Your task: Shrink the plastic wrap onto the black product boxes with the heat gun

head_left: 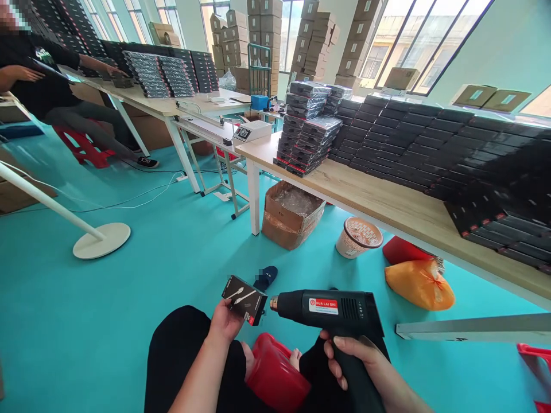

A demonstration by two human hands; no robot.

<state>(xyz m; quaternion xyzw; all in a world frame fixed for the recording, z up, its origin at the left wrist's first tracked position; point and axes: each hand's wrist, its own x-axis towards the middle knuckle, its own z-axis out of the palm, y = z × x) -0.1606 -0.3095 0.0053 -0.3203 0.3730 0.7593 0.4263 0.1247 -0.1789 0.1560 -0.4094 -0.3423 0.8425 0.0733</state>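
Note:
My left hand point(227, 322) holds a small black box point(244, 299) by its near left end, tilted, above my lap. White cable pictures and a red mark are printed on the box. Wrapped round the handle of a black heat gun point(340, 310) is my right hand point(357, 358). The gun bears a red and white label and points left, its metal nozzle close to the box's right end. Whether nozzle and box touch, I cannot tell. Part of my right hand's grip is hidden behind the handle.
Stacked black boxes point(400, 137) and film-wrapped boxes point(307, 129) stand on the wooden table point(387, 192) to the right. Below are a carton point(290, 215), a waste basket point(359, 236) and an orange bag point(419, 284). Left are a white stand base point(101, 241) and a seated co-worker point(51, 86).

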